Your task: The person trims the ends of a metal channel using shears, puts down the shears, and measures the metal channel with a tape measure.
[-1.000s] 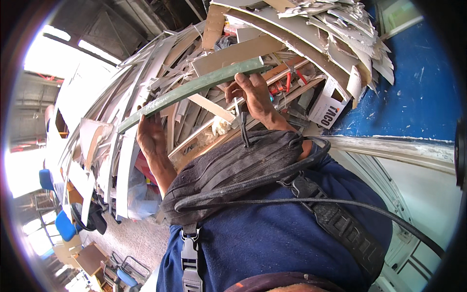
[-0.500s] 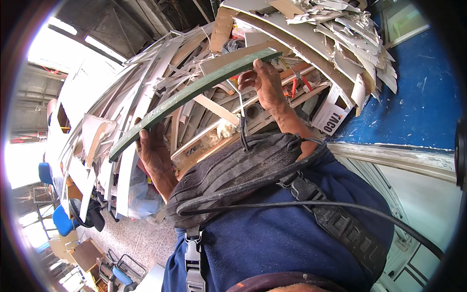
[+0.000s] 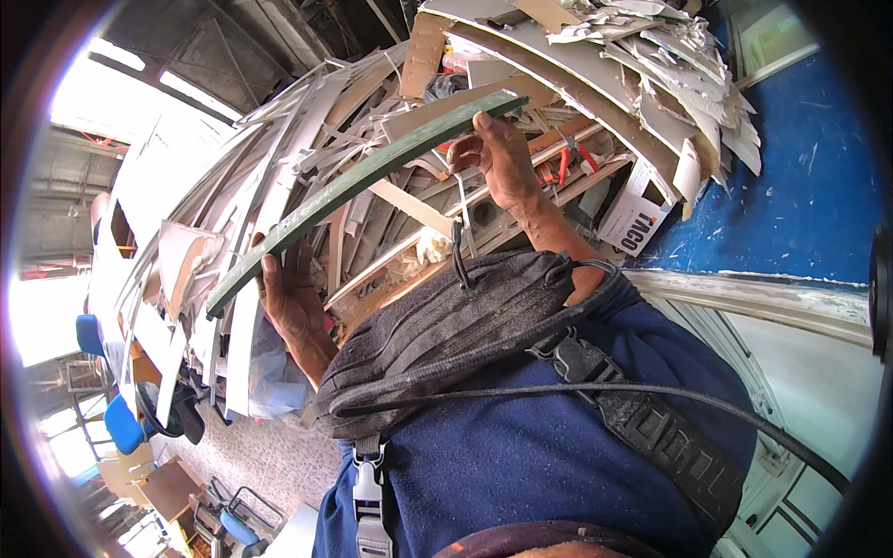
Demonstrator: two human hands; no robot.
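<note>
A long, narrow green board strip (image 3: 372,175) runs slantwise in front of me, its right end higher than its left. Near its lower left end, my left hand (image 3: 290,296) grips it, thumb on the near face and fingers behind. Toward the upper right end, my right hand (image 3: 499,158) holds it with the thumb against the near side and the fingers curled underneath. Below and behind the strip lies a heap of offcuts (image 3: 358,228) in white and brown. Red-handled pliers (image 3: 572,156) rest just right of my right hand.
Torn board sheets (image 3: 642,74) are stacked at the upper right, above a printed white box (image 3: 634,216). Long white strips (image 3: 246,251) lean on the left. A blue panel (image 3: 772,177) stands at the right. A black pouch (image 3: 446,325) hangs on my chest.
The green strip has shifted slightly left and down, and both hands have moved with it. Their grip looks the same.
</note>
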